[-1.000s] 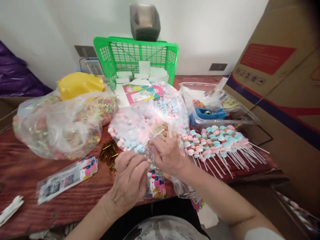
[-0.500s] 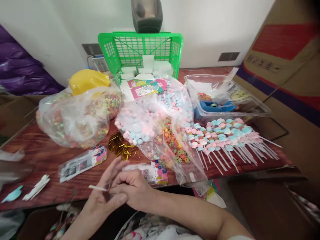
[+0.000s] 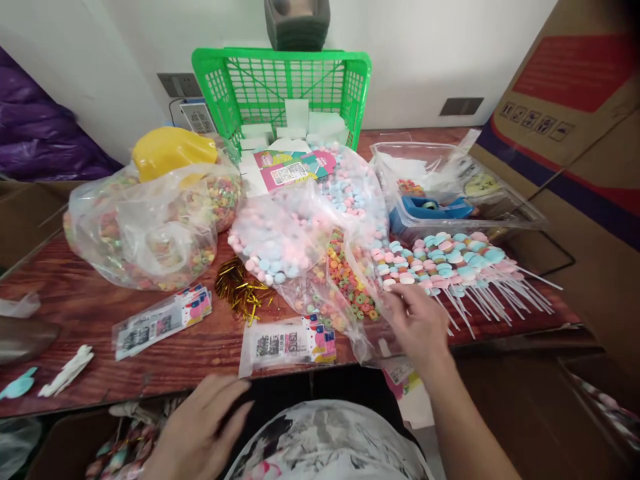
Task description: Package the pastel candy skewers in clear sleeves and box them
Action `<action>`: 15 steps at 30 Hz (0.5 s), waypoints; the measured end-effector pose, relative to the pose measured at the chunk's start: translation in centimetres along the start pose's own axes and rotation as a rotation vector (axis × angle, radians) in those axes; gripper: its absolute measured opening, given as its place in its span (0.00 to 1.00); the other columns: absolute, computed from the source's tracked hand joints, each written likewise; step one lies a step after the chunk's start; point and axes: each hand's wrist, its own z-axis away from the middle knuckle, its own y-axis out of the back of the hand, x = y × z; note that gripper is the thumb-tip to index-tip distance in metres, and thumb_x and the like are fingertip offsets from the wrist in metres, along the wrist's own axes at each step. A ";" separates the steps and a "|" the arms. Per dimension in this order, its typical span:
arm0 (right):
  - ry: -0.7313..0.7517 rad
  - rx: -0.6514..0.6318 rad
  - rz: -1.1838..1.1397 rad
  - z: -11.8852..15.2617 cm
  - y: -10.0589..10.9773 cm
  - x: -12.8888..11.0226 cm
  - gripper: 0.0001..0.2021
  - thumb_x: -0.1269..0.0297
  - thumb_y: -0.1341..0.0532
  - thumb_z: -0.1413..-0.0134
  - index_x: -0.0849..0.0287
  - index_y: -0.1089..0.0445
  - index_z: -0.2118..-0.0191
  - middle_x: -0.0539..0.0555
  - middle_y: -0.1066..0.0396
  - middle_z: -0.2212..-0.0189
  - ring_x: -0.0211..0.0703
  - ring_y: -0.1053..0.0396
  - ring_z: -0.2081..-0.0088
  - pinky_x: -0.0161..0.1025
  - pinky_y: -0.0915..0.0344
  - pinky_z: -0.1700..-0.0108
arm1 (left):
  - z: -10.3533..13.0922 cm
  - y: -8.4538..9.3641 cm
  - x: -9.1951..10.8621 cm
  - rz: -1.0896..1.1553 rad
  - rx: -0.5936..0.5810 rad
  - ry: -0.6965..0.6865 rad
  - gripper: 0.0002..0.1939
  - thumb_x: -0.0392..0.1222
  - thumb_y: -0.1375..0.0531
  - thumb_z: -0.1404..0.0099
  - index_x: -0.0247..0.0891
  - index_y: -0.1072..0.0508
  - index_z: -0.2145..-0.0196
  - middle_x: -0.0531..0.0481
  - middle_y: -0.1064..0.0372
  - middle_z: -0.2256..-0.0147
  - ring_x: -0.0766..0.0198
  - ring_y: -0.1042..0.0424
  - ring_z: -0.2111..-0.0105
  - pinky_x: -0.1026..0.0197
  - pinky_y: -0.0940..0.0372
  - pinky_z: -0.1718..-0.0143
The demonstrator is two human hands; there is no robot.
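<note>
The right hand (image 3: 419, 323) is maybe picking candy sticks (image 3: 447, 259) near the tabletop (image 3: 70, 293) corner at front-right (pinching? can't tell), likely needing care; left hand (image 3: 200, 420) is hanging, fingers apart.

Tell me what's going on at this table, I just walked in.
A person is working bare-handed at a reddish, wood-grained table. Their right hand is at the left end of the pink and blue rounded pieces on white sticks; whether its fingers grip anything is unclear. Beside it lies a clear plastic bag of small multicoloured rings. Their left hand is loosely open near the table's front edge, with nothing visible in it.
</note>
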 end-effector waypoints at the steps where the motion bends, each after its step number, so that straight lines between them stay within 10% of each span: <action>1: -0.065 0.056 0.162 -0.2 0.6 1.7 0.10 0.61 0.43 0.40 0.60 0.27 0.64 0.56 0.26 0.68 0.41 0.32 0.70 0.37 0.41 0.67 | -2.2 -1.1 1.1 -0.076 -0.003 -0.127 0.08 0.39 0.41 0.38 0.43 0.24 0.61 0.47 0.24 0.64 0.57 0.26 0.62 0.57 0.31 0.55; 8: -0.241 -0.168 0.533 0.3 0.6 5.8 0.10 0.59 0.41 0.44 0.59 0.25 0.68 0.54 0.26 0.70 0.38 0.37 0.75 0.37 0.56 0.73 | -9.7 -5.2 6.0 -0.463 -0.521 -0.191 0.13 0.30 0.47 0.40 0.31 0.27 0.58 0.38 0.31 0.57 0.50 0.32 0.55 0.49 0.32 0.55; 15: -0.243 -0.055 0.452 0.2 -0.2 6.7 0.14 0.63 0.47 0.40 0.62 0.25 0.67 0.58 0.25 0.70 0.43 0.31 0.71 0.37 0.45 0.71 | -8.0 -6.0 4.6 -0.532 -0.492 -0.159 0.24 0.26 0.51 0.39 0.25 0.36 0.44 0.33 0.35 0.48 0.47 0.35 0.50 0.50 0.33 0.55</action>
